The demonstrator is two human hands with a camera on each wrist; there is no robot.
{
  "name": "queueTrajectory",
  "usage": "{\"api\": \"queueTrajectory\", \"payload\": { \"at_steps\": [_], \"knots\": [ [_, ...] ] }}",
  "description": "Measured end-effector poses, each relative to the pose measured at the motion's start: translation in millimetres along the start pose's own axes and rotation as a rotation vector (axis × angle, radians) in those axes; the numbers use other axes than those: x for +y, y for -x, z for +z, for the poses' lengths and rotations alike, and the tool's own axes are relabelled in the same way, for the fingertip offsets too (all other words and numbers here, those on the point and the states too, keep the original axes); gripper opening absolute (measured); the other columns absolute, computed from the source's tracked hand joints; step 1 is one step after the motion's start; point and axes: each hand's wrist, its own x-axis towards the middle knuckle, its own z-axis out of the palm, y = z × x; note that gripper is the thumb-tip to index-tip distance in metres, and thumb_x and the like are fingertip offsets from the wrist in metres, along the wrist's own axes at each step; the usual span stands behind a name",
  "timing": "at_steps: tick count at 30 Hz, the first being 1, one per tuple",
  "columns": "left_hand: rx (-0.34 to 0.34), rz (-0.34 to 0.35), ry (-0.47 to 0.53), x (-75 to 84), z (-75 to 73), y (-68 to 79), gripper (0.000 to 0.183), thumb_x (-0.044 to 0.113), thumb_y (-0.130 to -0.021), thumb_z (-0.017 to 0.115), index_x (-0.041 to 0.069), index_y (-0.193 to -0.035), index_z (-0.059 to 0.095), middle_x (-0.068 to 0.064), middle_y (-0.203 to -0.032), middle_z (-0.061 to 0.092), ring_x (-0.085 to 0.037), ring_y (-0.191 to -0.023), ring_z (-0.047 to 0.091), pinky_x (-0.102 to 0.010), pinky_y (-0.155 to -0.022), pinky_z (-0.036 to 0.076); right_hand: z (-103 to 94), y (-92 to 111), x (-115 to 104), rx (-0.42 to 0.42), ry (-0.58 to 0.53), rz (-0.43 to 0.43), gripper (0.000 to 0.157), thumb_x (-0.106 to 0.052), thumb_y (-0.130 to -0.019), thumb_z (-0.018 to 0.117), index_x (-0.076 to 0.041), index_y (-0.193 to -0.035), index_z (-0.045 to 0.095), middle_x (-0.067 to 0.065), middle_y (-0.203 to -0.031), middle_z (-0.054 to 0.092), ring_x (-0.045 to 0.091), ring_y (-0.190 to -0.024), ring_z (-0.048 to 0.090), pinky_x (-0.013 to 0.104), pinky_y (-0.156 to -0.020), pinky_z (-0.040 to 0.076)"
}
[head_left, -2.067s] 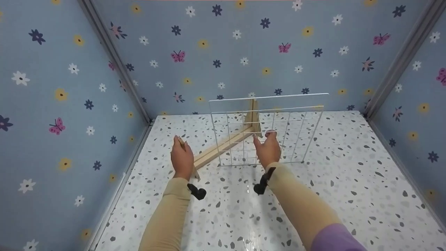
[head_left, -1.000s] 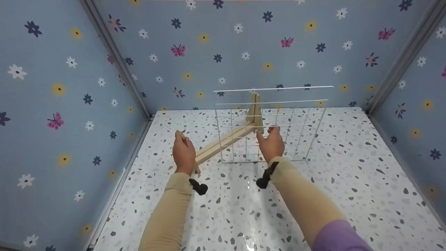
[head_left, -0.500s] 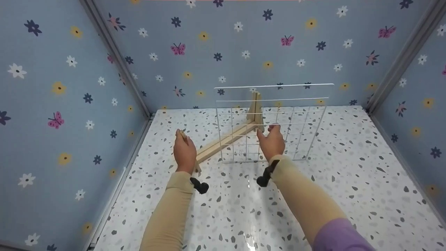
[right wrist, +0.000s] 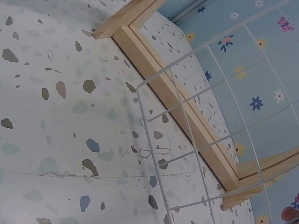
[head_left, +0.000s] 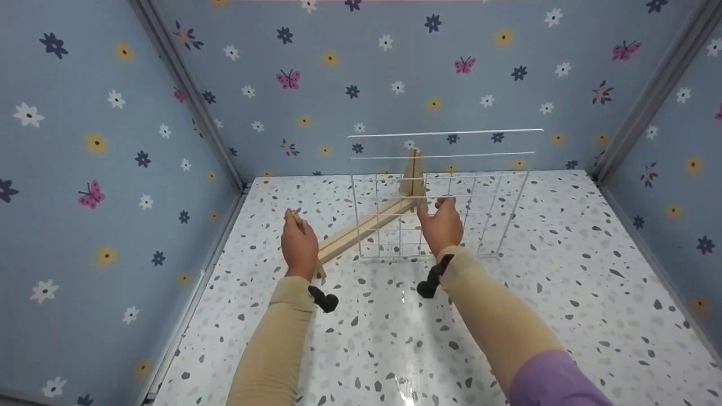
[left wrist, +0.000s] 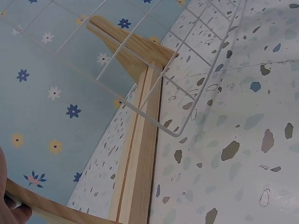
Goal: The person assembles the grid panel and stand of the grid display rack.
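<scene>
In the head view, a wooden stand [head_left: 338, 242] lies slantwise on the speckled surface: a long grooved base bar with an upright end piece at each end. My left hand [head_left: 300, 248] grips the near end piece, whose edge [left wrist: 60, 212] crosses the lower left corner of the left wrist view. My right hand [head_left: 443, 228] holds a white wire grid panel [head_left: 445, 133] by its inner wires, steeply tilted and overlapping the far end piece [left wrist: 133, 51]. A bottom corner of the wire grid panel [right wrist: 139, 88] shows over the base bar in the right wrist view.
Blue flower-and-butterfly walls [head_left: 361, 67] enclose the back and both sides, with grey metal strips [head_left: 189, 93] at the corners. White speckled tabletop [head_left: 383, 338] stretches toward me under both forearms, with a glare streak near the front.
My right hand has raised the wire grid panel a little, its top wire now higher against the wall. The left hand stays on the wooden stand; the head view has tilted slightly.
</scene>
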Motion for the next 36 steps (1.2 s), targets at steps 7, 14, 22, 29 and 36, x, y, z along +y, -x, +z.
{"api": "queueTrajectory", "payload": {
  "at_steps": [7, 14, 22, 29, 36],
  "knots": [
    [-0.001, -0.003, 0.004, 0.5, 0.0, -0.5, 0.056, 0.015, -0.11, 0.042, -0.001, -0.16, 0.022, -0.024, -0.15, 0.046, -0.032, -0.137, 0.048, -0.04, -0.112, 0.042, -5.2, -1, -8, 0.005, 0.003, -0.002, 0.054, -0.042, -0.098, 0.064, -0.005, -0.134, 0.048, 0.013, -0.13, 0.062, 0.03, -0.105, 0.064, 0.047, -0.091, 0.051],
    [-0.01, -0.011, -0.002, 2.8, 1.4, -1.9, 0.056, 0.015, -0.11, 0.042, 0.0, -0.16, 0.022, -0.025, -0.149, 0.046, -0.033, -0.136, 0.049, -0.041, -0.111, 0.042, -10.5, -6, -12, 0.007, -0.004, -0.013, 0.054, -0.041, -0.098, 0.065, -0.006, -0.135, 0.047, 0.012, -0.133, 0.06, 0.03, -0.111, 0.062, 0.046, -0.094, 0.051],
    [-0.043, 0.018, 0.008, 1.7, 5.3, -0.7, 0.057, 0.014, -0.11, 0.043, 0.001, -0.16, 0.021, -0.022, -0.148, 0.049, -0.031, -0.134, 0.051, -0.04, -0.109, 0.045, -15.5, -14, -17, 0.002, -0.001, -0.021, 0.057, -0.045, -0.098, 0.063, -0.007, -0.138, 0.046, 0.012, -0.136, 0.059, 0.03, -0.111, 0.062, 0.046, -0.094, 0.05],
    [-0.048, 0.001, 0.0, 7.3, 9.2, 0.8, 0.056, 0.015, -0.11, 0.043, 0.001, -0.16, 0.022, -0.022, -0.154, 0.043, -0.032, -0.139, 0.046, -0.045, -0.117, 0.034, -22.7, -20, -26, 0.012, 0.001, -0.013, 0.057, -0.042, -0.099, 0.063, -0.006, -0.139, 0.046, 0.012, -0.138, 0.059, 0.03, -0.117, 0.06, 0.046, -0.099, 0.048],
    [-0.062, -0.006, 0.013, 10.9, 12.1, 1.2, 0.057, 0.016, -0.11, 0.042, 0.002, -0.161, 0.02, -0.02, -0.155, 0.041, -0.031, -0.139, 0.046, -0.041, -0.112, 0.042, -30.5, -25, -35, 0.032, 0.006, -0.021, 0.055, -0.043, -0.099, 0.063, -0.007, -0.137, 0.046, 0.011, -0.136, 0.059, 0.031, -0.114, 0.06, 0.046, -0.096, 0.048]
  ]
}}
